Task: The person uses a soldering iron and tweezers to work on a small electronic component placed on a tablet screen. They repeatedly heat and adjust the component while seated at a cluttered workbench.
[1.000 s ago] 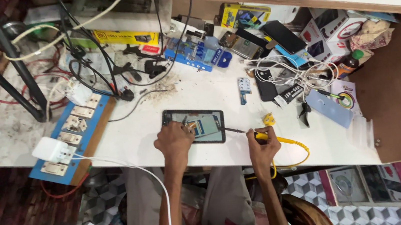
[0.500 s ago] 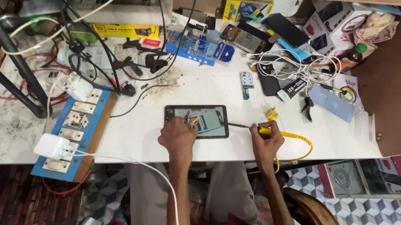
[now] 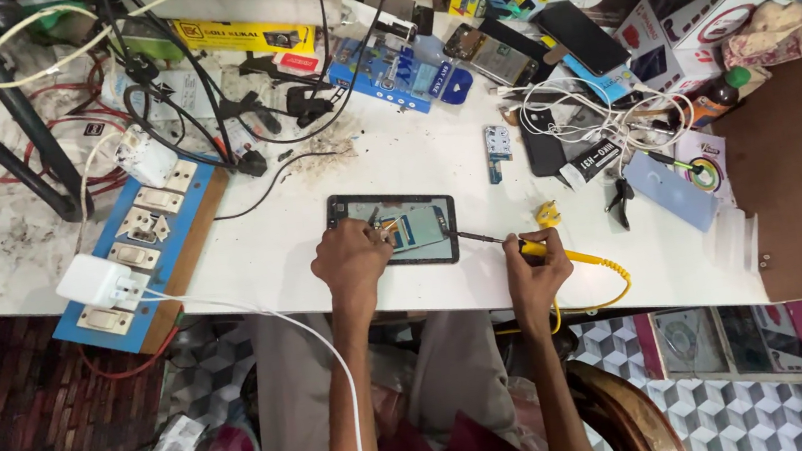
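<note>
Even, fairly bright light falls from above on the white counter, which shows soft, short shadows under the cables and boxes and no hard glare, though the glass of the opened tablet carries pale reflections. The floor at lower left and the space under the counter lie much dimmer. The picture is sharp in the middle, while wide-angle distortion bends the counter's edges and stretches things towards the corners, where detail turns soft.
</note>
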